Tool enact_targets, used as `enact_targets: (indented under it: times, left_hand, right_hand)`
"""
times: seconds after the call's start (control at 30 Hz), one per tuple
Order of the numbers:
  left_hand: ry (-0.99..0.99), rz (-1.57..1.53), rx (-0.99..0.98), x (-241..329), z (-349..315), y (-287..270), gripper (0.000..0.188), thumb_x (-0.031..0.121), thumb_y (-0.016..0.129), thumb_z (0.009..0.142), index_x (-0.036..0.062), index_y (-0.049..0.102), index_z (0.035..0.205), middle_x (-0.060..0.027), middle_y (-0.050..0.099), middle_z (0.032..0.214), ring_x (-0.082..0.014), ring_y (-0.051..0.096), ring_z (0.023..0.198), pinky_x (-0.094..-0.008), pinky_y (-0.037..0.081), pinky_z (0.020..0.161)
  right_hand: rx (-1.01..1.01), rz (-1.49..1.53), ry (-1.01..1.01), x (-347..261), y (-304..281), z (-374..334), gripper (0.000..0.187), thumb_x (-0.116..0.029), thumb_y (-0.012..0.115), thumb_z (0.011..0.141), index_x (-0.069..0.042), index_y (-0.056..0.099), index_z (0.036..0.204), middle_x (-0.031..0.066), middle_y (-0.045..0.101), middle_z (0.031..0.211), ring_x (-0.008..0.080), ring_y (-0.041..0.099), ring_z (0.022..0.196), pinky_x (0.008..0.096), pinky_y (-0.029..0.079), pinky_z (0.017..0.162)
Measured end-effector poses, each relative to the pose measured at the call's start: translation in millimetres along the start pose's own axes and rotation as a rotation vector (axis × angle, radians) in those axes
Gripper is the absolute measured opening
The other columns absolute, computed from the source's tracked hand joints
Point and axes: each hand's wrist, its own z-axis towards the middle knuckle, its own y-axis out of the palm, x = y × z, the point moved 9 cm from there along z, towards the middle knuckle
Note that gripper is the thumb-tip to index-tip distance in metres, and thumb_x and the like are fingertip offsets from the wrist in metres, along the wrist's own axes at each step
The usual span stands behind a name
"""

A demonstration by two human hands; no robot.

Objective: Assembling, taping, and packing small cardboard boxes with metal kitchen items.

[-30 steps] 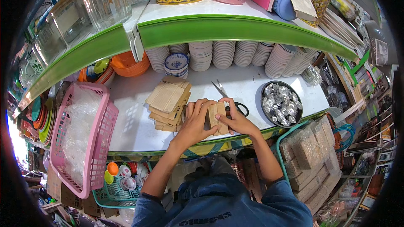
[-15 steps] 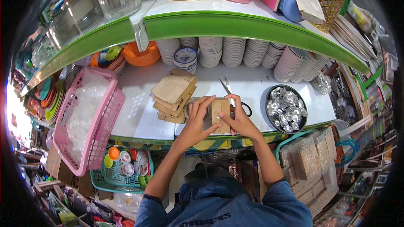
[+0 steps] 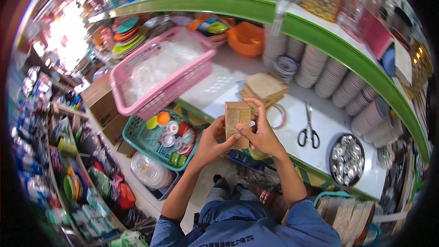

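Note:
A small brown cardboard box (image 3: 232,121) is held up between my two hands, in front of the shelf's edge. My left hand (image 3: 211,142) grips its left side with the thumb low on the face. My right hand (image 3: 264,136) holds the right side, its thumb pressed on the front and its index finger bent up along the edge. Behind the box lie a stack of flat cardboard pieces (image 3: 266,88) and a roll of tape (image 3: 285,118). Black-handled scissors (image 3: 308,126) rest open on the white shelf to the right.
A black round tray (image 3: 333,158) holds silvery foil-like pieces. At left, a pink basket (image 3: 170,95) with clear plastic stands above a teal basket (image 3: 137,133) of small colourful items. Stacked white bowls (image 3: 336,77) line the back beneath a green-edged upper shelf (image 3: 219,2).
My view has swung to the left. The cardboard box has come up off the shelf, away from the tape and scissors, and my left hand has closed on its side.

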Motion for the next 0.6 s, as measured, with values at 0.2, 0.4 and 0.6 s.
enact_targets:
  times: [0.2, 0.4, 0.6]
  left_hand:
    - [0.058, -0.003, 0.229, 27.0, -43.6, -82.2, 0.053, 0.011, 0.07, 0.088, -0.0028, 0.044, 0.132, -0.0133, 0.062, 0.121, -0.0172, 0.061, 0.11, -0.0328, 0.05, 0.095]
    - [0.109, 0.055, 0.359, 58.3, -59.5, -150.2, 0.051, 0.013, 0.069, 0.09, -0.0014, 0.044, 0.132, -0.0153, 0.066, 0.111, -0.0175, 0.065, 0.099, -0.0305, 0.054, 0.087]
    - [0.168, 0.123, 0.36, 81.6, -44.1, -201.4, 0.048, 0.018, 0.07, 0.09, 0.0008, 0.044, 0.126, -0.0157, 0.063, 0.117, -0.019, 0.063, 0.106, -0.0333, 0.052, 0.09]
  right_hand:
    - [-0.235, 0.012, -0.155, -0.1, 91.9, 50.9, 0.063, -0.022, 0.067, 0.092, -0.013, 0.028, 0.14, 0.0232, 0.062, 0.12, 0.0087, 0.062, 0.073, 0.0228, 0.049, 0.06]
    - [-0.34, -0.075, -0.294, -27.3, 154.5, 96.8, 0.061, -0.026, 0.069, 0.092, -0.011, 0.033, 0.14, 0.0186, 0.065, 0.109, 0.0131, 0.063, 0.083, 0.028, 0.05, 0.07]
    - [-0.44, -0.028, -0.304, -48.6, 193.1, 143.5, 0.058, -0.025, 0.068, 0.092, -0.012, 0.036, 0.139, 0.0135, 0.068, 0.099, 0.0115, 0.062, 0.08, 0.0267, 0.049, 0.067]
